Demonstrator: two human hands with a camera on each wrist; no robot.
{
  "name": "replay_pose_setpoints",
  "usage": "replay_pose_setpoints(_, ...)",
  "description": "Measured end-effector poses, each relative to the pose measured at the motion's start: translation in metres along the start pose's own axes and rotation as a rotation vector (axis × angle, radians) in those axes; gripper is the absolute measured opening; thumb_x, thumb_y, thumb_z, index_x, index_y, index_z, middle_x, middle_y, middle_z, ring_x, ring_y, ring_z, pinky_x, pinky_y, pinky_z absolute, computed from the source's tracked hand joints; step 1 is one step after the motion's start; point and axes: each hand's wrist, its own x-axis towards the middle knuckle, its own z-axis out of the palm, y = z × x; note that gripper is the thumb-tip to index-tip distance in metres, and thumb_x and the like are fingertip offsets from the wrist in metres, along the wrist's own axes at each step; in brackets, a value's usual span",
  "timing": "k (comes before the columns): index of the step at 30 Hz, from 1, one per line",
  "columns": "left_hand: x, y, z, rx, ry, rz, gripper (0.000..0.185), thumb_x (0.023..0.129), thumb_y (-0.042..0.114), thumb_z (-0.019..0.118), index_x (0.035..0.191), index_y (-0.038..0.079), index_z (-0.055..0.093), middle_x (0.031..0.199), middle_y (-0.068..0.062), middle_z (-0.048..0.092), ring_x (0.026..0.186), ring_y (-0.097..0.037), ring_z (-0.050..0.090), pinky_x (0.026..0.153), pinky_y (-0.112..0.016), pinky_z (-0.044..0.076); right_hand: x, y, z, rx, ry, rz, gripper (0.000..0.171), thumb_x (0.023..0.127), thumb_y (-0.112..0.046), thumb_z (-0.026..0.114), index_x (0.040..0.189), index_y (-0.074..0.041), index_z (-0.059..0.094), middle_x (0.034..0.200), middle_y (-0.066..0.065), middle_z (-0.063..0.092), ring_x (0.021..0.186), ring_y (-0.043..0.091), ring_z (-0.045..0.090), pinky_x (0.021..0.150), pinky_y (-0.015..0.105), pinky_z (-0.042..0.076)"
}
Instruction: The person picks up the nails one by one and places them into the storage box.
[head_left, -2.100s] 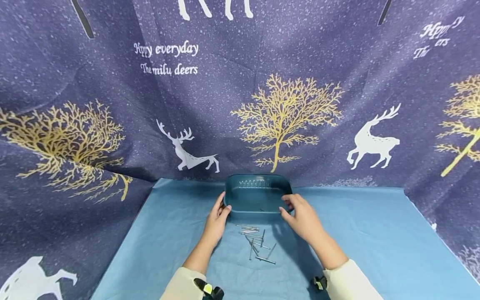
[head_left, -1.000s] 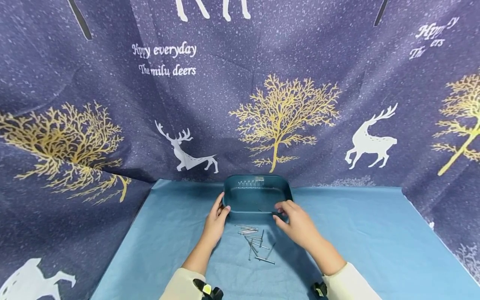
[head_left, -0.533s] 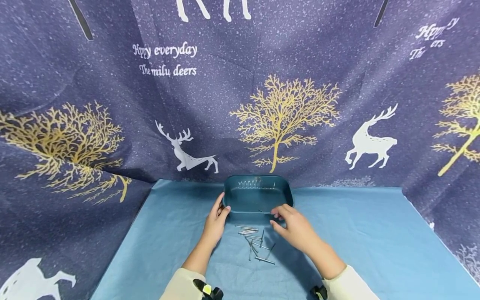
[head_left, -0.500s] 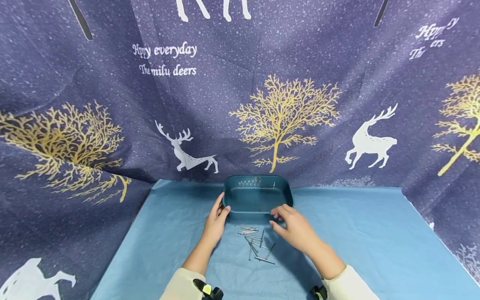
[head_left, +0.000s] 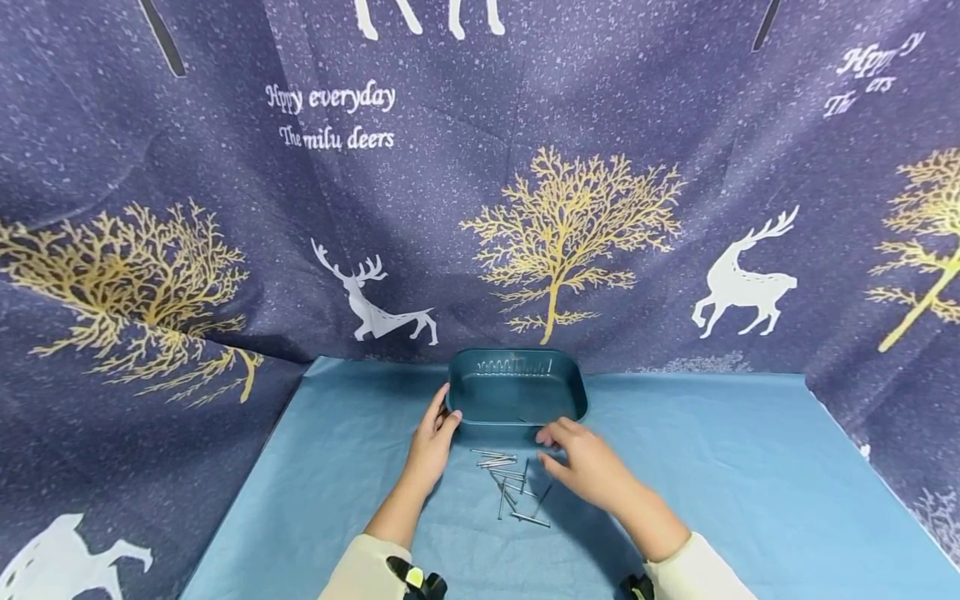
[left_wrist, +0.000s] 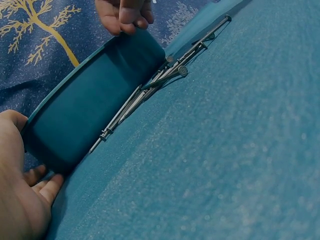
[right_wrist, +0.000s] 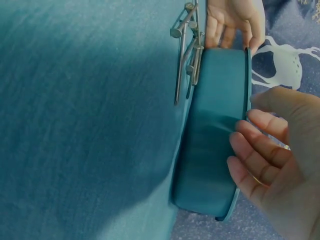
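A teal plastic tray (head_left: 491,433) with rounded corners sits at the back of the blue cloth. My left hand (head_left: 431,442) grips its left end, thumb on the near rim and fingers along the side. Loosely curled fingers of my right hand (head_left: 588,467) hover by the tray's near right side, with nothing between them. In the right wrist view those fingertips (right_wrist: 234,165) overlap the tray wall (right_wrist: 210,125). Several long metal nails (head_left: 531,521) lie loosely scattered on the cloth in front of the tray. A thin dark sliver shows inside by the near rim.
Blue cloth (head_left: 720,483) covers the table on both sides of the arms. Right behind the tray hangs a dark blue curtain (head_left: 600,108) printed with trees and deer.
My right hand has slid from the tray's right end leftward along the near rim, then lower in front of it. The left hand, tray and nails stay put.
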Motion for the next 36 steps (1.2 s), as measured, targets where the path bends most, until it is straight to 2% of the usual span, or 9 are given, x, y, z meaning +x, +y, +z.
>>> replay_pose_setpoints(13,-0.001,0.000,-0.001,0.005,-0.011,0.005,0.059,0.105,0.030,0.055,0.160,0.032,0.032,0.161,-0.022,0.035,0.148,-0.036,0.039,0.116,-0.056,0.039,-0.001,-0.004,0.003,-0.006,-0.055,-0.010,0.017,0.090,-0.015,0.076,0.105,-0.010,0.070,0.095,0.000,0.065,0.084,0.015,0.062,0.073,0.031,0.053)
replay_pose_setpoints(21,-0.001,0.000,-0.001,-0.010,-0.018,0.011,0.059,0.105,0.029,0.055,0.160,0.031,0.032,0.161,-0.022,0.035,0.149,-0.036,0.038,0.117,-0.056,0.039,-0.002,-0.007,0.005,-0.026,-0.088,0.020,0.019,0.090,-0.020,0.077,0.106,-0.012,0.070,0.096,-0.004,0.065,0.086,0.012,0.063,0.075,0.032,0.055)
replay_pose_setpoints(29,-0.001,0.000,0.000,0.017,-0.008,0.005,0.059,0.105,0.031,0.055,0.160,0.032,0.033,0.161,-0.021,0.036,0.148,-0.036,0.039,0.116,-0.056,0.040,-0.003,-0.010,0.009,-0.027,-0.123,-0.014,0.017,0.090,-0.019,0.076,0.104,-0.014,0.069,0.096,-0.003,0.064,0.087,0.013,0.064,0.074,0.032,0.055)
replay_pose_setpoints(36,-0.001,0.000,-0.001,0.017,-0.010,0.004,0.059,0.105,0.031,0.055,0.160,0.032,0.032,0.161,-0.021,0.036,0.148,-0.036,0.039,0.116,-0.056,0.040,-0.005,-0.012,0.012,-0.032,-0.168,-0.040,0.012,0.089,-0.019,0.077,0.096,-0.017,0.068,0.088,-0.007,0.060,0.079,0.004,0.057,0.068,0.027,0.051)
